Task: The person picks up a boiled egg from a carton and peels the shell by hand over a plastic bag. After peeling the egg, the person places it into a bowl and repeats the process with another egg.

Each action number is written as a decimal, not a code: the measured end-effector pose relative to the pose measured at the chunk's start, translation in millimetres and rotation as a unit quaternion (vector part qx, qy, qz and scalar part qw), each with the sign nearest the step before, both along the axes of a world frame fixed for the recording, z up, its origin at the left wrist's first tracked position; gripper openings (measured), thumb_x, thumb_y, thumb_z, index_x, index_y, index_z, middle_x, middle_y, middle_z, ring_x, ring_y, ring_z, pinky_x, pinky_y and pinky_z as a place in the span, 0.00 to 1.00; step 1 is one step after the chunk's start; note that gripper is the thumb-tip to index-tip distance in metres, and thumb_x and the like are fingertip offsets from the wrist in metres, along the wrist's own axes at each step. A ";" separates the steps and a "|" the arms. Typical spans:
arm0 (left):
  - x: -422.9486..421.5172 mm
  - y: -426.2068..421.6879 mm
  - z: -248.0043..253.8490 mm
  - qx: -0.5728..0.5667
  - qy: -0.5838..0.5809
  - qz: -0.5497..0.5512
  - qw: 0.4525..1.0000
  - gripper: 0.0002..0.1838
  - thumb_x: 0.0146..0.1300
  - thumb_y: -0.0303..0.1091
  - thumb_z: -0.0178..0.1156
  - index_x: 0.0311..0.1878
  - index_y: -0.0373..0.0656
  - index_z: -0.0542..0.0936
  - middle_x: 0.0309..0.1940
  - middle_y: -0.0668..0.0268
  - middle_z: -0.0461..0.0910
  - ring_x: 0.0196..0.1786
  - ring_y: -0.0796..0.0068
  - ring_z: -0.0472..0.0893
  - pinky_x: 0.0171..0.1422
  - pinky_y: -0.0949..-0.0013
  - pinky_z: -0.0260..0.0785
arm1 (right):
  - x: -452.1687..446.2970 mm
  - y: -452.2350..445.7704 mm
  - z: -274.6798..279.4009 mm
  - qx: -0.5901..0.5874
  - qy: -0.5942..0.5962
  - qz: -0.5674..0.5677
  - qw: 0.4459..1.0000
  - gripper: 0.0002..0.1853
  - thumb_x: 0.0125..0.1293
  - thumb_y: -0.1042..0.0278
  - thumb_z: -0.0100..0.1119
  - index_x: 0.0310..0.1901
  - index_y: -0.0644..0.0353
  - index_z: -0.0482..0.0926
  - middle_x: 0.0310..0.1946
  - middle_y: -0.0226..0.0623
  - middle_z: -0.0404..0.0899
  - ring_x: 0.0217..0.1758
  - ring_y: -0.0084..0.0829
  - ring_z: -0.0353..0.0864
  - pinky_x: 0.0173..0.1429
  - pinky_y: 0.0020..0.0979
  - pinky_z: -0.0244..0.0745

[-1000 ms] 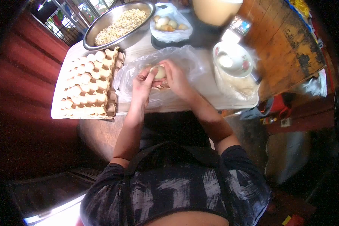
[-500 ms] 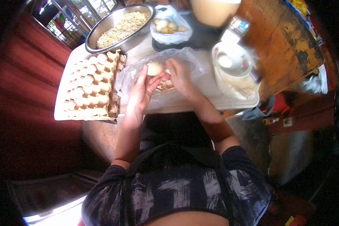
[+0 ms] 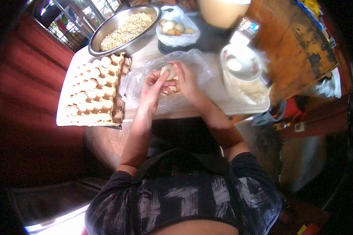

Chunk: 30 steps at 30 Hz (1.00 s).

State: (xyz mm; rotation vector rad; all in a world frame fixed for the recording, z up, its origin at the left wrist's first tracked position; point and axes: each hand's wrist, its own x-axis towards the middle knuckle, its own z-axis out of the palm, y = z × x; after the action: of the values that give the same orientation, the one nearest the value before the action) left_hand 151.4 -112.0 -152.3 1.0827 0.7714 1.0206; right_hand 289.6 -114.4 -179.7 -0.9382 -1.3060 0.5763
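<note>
A pale egg [image 3: 169, 72] is held between my two hands over a clear plastic bag [image 3: 139, 78] spread on the table. My left hand [image 3: 155, 87] grips the egg from the left, thumb lying across its near side. From the right, the fingers of my right hand [image 3: 187, 81] press against the same egg. Broken shell pieces [image 3: 172, 92] lie on the bag just below the hands. How much shell is still on the egg I cannot make out.
Left of the bag stands an egg carton stack [image 3: 92, 88] with several eggs or shells. Behind are a metal basin [image 3: 95, 46] of pale shredded bits and a white bag [image 3: 180, 41] with several eggs. A flowered bowl [image 3: 252, 69] rests at right, on a plastic bag [image 3: 243, 91].
The egg has moved a little right and is tilted. My left thumb has come across it, and my right hand has closed in against its side.
</note>
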 end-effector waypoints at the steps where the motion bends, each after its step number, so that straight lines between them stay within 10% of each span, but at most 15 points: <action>1: -1.5 0.8 0.5 -0.001 0.000 0.000 1.000 0.17 0.64 0.39 0.61 0.50 0.38 0.73 0.40 0.62 0.81 0.38 0.72 0.84 0.36 0.77 0.72 | 0.1 -0.3 1.1 -0.001 0.007 -0.008 1.000 0.15 0.73 0.63 0.42 0.46 0.65 0.76 0.40 0.46 0.79 0.45 0.37 0.78 0.51 0.33 0.71; 17: -18.7 4.0 -4.9 -0.019 0.005 0.013 1.000 0.17 0.65 0.37 0.59 0.54 0.39 0.73 0.42 0.64 0.81 0.40 0.75 0.83 0.38 0.78 0.75 | 4.9 -0.2 6.0 -0.034 0.084 0.075 0.993 0.14 0.73 0.61 0.45 0.45 0.62 0.77 0.36 0.33 0.78 0.38 0.22 0.74 0.42 0.25 0.71; 20: -22.6 6.1 -1.3 -0.078 -0.052 0.010 0.996 0.18 0.63 0.37 0.62 0.52 0.40 0.73 0.40 0.64 0.81 0.40 0.74 0.83 0.40 0.75 0.75 | 5.9 4.5 0.7 -0.008 0.047 0.014 0.999 0.12 0.70 0.61 0.52 0.46 0.61 0.77 0.39 0.35 0.78 0.39 0.27 0.76 0.45 0.27 0.71; 22: -23.2 6.2 1.5 -0.115 -0.090 0.007 0.989 0.18 0.63 0.37 0.62 0.52 0.40 0.73 0.40 0.64 0.81 0.40 0.73 0.83 0.41 0.74 0.76 | 8.9 2.9 4.9 0.100 -0.215 -0.094 0.967 0.16 0.63 0.59 0.59 0.47 0.60 0.77 0.42 0.37 0.77 0.45 0.35 0.76 0.53 0.34 0.68; 30: -17.0 8.6 -3.9 -0.122 -0.111 -0.018 0.986 0.15 0.68 0.38 0.55 0.52 0.39 0.73 0.42 0.58 0.81 0.42 0.66 0.84 0.50 0.68 0.78 | 1.6 -3.8 9.4 0.155 -0.279 -0.128 0.939 0.22 0.57 0.53 0.63 0.48 0.59 0.77 0.38 0.36 0.77 0.45 0.38 0.73 0.53 0.40 0.60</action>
State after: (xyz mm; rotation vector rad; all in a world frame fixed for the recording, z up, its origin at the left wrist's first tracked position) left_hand 134.4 -103.4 -156.2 0.7559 0.6732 0.9686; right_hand 291.1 -118.2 -170.3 -1.0208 -1.6806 -0.1169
